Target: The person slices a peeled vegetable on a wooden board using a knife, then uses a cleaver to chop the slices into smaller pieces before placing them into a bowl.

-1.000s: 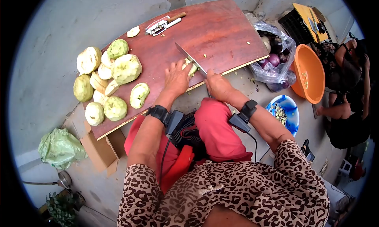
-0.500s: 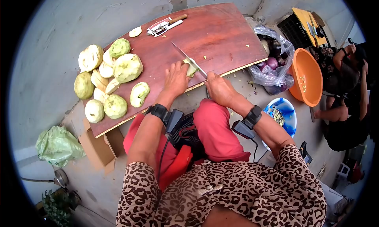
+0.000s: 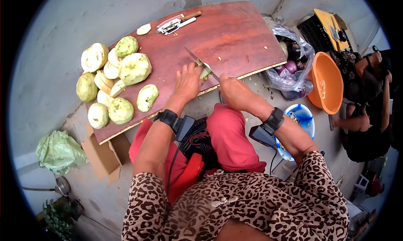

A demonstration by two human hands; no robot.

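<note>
My right hand (image 3: 236, 93) is wrapped around the handle of a knife (image 3: 201, 63), its blade pointing up and left over the red-brown board (image 3: 235, 35). Under the blade, near the board's front edge, is a pale piece of peeled eggplant (image 3: 205, 73). My left hand (image 3: 187, 82) presses that piece down, fingers closed along its left side. To the left lie several peeled eggplants (image 3: 134, 68), some whole and some cut. One cut half (image 3: 147, 98) rests apart, closer to my left wrist.
Peelers (image 3: 176, 24) and a slice (image 3: 143, 29) lie along the board's back edge. Right of the board are a plastic bag of purple eggplants (image 3: 290, 66), an orange basin (image 3: 325, 83) and a blue-white bowl (image 3: 306, 119). Another person (image 3: 367, 102) sits at far right.
The knife blade has shifted slightly at the eggplant piece, and my right forearm has moved a little. My left hand stays on the piece. The view has tilted slightly.
</note>
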